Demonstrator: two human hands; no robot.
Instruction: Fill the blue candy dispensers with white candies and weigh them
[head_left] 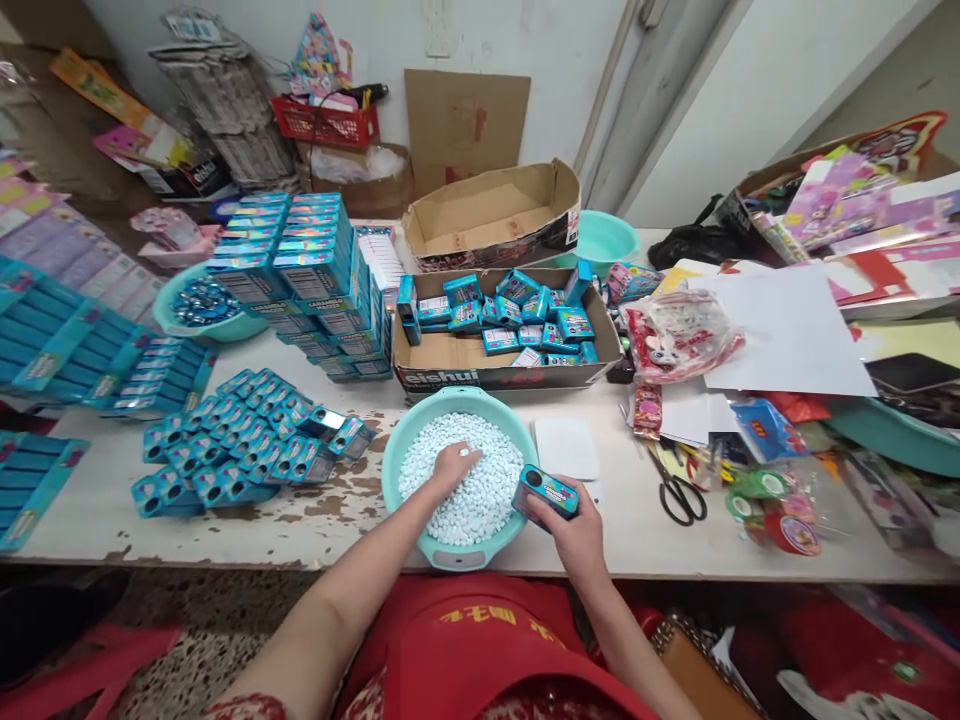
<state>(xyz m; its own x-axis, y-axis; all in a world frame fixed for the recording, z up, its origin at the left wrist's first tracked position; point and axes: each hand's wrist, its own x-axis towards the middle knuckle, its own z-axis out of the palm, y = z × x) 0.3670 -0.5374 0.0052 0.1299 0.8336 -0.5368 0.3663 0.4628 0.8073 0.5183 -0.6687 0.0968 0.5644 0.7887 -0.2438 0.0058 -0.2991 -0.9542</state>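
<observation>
My left hand is in the teal basin, its fingers closed at the heap of small white candies with a white piece or so at the fingertips. My right hand grips a small blue box at the basin's right rim, a dark round hole showing on the box. Behind the basin, a low cardboard carton holds several blue boxes lying in a jumble. To the left, several more blue boxes stand grouped on the table, dark round holes facing up.
Stacked blue boxes rise at the back left beside a bowl of shiny wrapped pieces. Black scissors, tape rolls and a white sheet lie at right. A white pad sits behind my right hand.
</observation>
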